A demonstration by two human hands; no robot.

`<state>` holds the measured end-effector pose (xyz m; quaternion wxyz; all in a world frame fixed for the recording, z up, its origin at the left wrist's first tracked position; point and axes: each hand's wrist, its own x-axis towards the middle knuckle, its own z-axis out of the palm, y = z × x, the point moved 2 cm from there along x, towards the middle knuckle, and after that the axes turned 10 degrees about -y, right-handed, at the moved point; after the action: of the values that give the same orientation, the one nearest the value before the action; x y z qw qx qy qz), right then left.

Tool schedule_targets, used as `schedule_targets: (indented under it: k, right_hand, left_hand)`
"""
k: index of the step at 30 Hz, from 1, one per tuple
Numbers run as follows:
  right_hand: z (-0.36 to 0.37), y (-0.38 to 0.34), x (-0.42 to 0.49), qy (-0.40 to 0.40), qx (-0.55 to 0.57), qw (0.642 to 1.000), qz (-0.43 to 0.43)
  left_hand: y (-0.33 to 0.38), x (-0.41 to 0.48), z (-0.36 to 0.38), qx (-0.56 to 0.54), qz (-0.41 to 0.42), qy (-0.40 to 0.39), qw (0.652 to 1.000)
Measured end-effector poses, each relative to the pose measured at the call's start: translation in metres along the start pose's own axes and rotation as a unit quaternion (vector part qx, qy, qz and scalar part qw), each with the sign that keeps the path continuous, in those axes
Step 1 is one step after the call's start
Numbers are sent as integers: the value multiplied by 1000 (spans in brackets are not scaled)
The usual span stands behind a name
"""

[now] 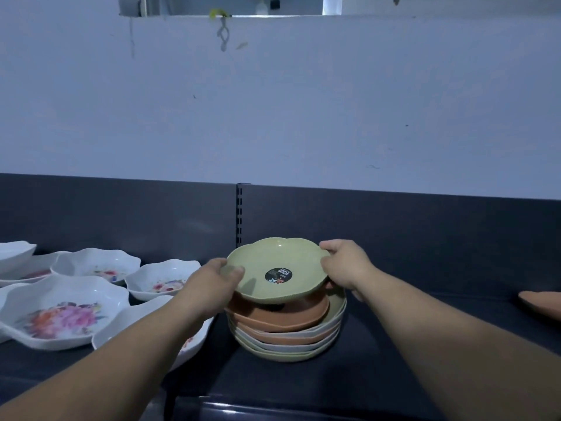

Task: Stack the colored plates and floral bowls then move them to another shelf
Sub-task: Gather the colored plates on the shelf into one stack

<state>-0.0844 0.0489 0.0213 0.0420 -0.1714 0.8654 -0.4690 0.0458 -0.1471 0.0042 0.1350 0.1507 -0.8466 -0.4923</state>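
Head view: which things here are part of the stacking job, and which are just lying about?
Job: green plate, gripped by left hand and right hand; plate stack beneath it; floral bowls to the left; orange plate at the right edge.
Lying about: twisted wire hanging on the wall; slotted shelf post.

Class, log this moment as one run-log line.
stage: stacking | left hand, right hand: grip green plate by opposite rims | plate: tilted over plate stack | floral bowls: spread out left of stack

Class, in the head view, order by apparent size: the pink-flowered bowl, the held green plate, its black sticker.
1. pink-flowered bowl, only narrowly ahead; wide-angle stretch at the edge makes this unsure.
2. green plate.
3. black sticker.
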Motion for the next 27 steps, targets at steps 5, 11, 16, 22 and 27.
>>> schedule_targets:
  k: [5,11,16,22,27]
  right_hand:
    - [-3,2,0,25,-131,991,9]
    - [-8,10,-6,34,-174,984,22]
    - [-22,21,-10,47,-137,989,13]
    - [-55,43,-30,63,-136,989,1]
    - [-104,79,-58,76,-139,987,21]
  left_hand:
    - [-4,5,12,25,20,-39,999]
    - [-6,5,22,62,37,-61,996]
    - [0,10,23,150,71,-7,986]
    - [38,-5,57,189,142,36,971]
    - [81,-23,116,167,215,3,962]
